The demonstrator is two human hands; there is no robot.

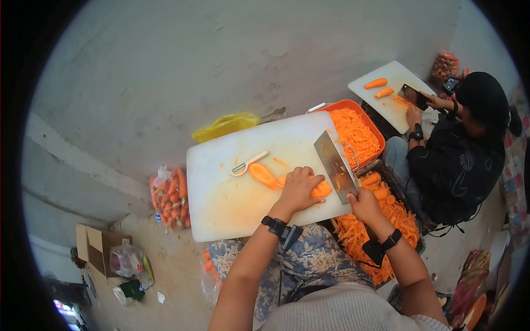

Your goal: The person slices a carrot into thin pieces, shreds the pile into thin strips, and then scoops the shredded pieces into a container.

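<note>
On the white cutting board (221, 204), my left hand (300, 192) presses down on sliced carrot (322, 189) with its fingers curled over it. My right hand (364, 205) grips a cleaver (337, 168) by the handle, its broad blade standing at the board's right edge beside the carrot. Bits of carrot stick to the blade. Left of my left hand lies a fan of carrot slices (263, 176), partly covered by the fingers. A white-handled peeler (251, 163) rests just above those slices.
Right of the board stand an orange basin (381, 138) of carrot strips and a dark crate (422, 243) with strips and whole carrots. A bag of carrots (170, 197) stands left. At right, a co-worker (458, 160) cuts carrot on another board (367, 91). A cardboard box (96, 248) sits lower left.
</note>
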